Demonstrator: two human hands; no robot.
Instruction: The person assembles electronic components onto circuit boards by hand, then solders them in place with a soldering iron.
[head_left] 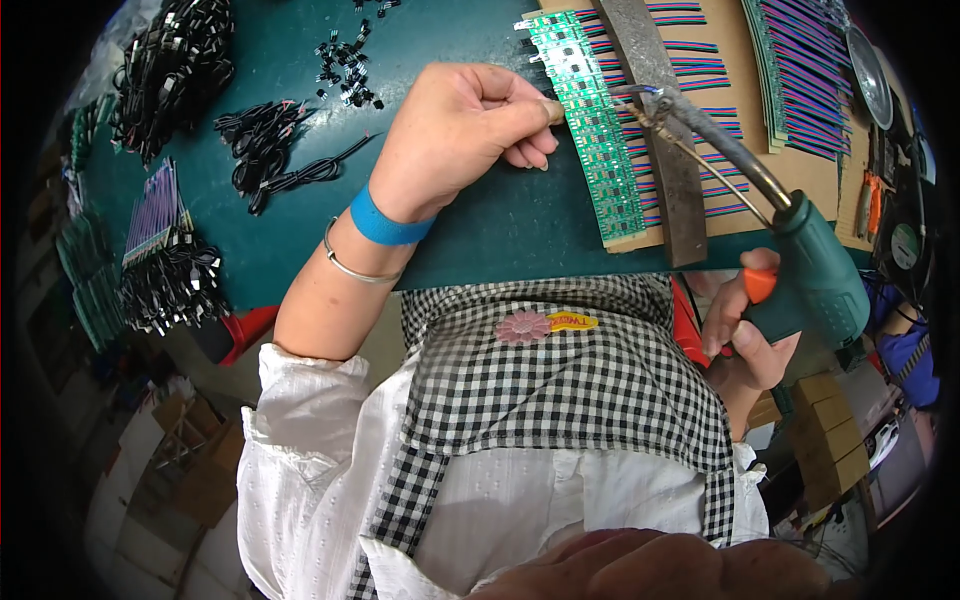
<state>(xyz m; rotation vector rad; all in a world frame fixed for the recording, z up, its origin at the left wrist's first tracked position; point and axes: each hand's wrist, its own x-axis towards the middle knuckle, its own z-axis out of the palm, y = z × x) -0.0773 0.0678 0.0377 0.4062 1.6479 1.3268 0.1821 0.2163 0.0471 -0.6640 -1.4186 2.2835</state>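
Left hand (478,122) forward with thumb over curled fingers, right hand (748,345) closer in, fingers bent

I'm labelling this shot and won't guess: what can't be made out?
All in the head view:
Left hand: whatever it may pinch, hidden by its fingers.
Right hand: partly hidden by the soldering tool.
Metal bar: far end cut off by the top edge.
Circuit boards: fine markings too small.

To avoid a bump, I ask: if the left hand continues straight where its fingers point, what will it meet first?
The left hand would likely meet the green circuit board first, at its left edge; whether they touch now is unclear.
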